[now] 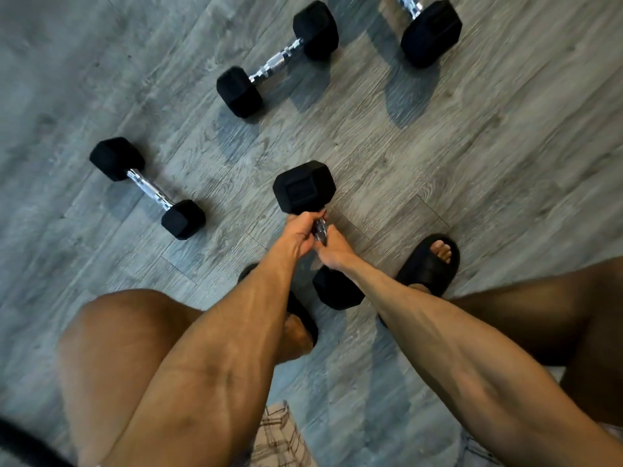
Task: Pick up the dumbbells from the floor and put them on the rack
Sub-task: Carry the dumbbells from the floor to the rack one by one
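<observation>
A black hex dumbbell [303, 188] with a chrome handle lies between my feet, one head pointing away from me and the other near my right foot. My left hand [300, 232] and my right hand [332, 252] are both closed around its handle, which is mostly hidden by my fingers. Three more black hex dumbbells lie on the floor: a small dumbbell [148, 187] at the left, a middle dumbbell [278, 59] farther ahead, and a large dumbbell [429, 32] cut off at the top edge. No rack is in view.
The grey wood-plank floor [505, 146] fills the view. My feet wear black slides, the right slide [428, 264] beside the held dumbbell and the left slide [303, 318] just under my left forearm. My bent knees frame the bottom.
</observation>
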`<state>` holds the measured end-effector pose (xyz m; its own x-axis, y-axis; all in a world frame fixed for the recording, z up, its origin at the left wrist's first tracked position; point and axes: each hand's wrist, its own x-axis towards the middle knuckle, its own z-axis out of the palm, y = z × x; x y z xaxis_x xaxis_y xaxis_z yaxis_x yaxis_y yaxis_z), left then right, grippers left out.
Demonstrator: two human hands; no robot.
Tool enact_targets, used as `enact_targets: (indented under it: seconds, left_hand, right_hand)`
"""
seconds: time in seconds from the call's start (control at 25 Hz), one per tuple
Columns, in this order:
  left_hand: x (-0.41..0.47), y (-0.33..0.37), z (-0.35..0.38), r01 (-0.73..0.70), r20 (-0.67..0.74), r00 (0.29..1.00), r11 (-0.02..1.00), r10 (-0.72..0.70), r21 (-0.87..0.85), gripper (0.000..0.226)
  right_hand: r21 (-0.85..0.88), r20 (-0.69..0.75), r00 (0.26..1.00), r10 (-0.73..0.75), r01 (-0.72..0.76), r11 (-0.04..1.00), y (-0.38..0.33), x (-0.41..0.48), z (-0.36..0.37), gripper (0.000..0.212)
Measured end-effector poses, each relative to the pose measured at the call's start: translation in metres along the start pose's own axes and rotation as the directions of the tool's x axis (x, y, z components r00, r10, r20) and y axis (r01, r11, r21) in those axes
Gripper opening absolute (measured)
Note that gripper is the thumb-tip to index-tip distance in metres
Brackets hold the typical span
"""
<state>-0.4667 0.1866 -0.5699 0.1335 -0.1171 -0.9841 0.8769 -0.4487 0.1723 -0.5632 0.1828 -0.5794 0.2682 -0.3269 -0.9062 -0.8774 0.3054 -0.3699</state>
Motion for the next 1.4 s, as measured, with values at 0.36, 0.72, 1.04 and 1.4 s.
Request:
enact_targets:
  seconds: [0.36, 0.72, 1.04, 1.4]
  left_hand:
    - [-0.253, 0.004, 0.007, 0.054, 0.025, 0.998, 0.994, -0.056, 0.100, 0.016]
    - [-0.493, 0.019, 0.030, 0.116, 0.185, 0.965, 0.933, -0.188, 0.340, 0.018]
    - [-0.559, -0.016, 0.043, 0.102, 0.192, 0.944, 0.792, -0.268, 0.602, 0.026]
    - [-0.598, -0.114, 0.033, 0.010, 0.123, 0.930, 0.361, -0.346, 0.933, 0.019]
  right_hand:
    - [0.010, -0.014, 1.000, -0.021, 0.021, 1.000, -0.051, -0.244, -0.049, 0.036]
    - [0.123, -0.175, 0.981, 0.083, -0.062, 0.990, -0.106, -0.483, -0.098, 0.029]
    - [0.347, -0.243, 0.949, 0.201, -0.108, 0.932, -0.081, -0.577, -0.091, 0.031]
    - [0.623, -0.249, 0.926, 0.284, -0.071, 0.779, 0.001, -0.642, -0.033, 0.040]
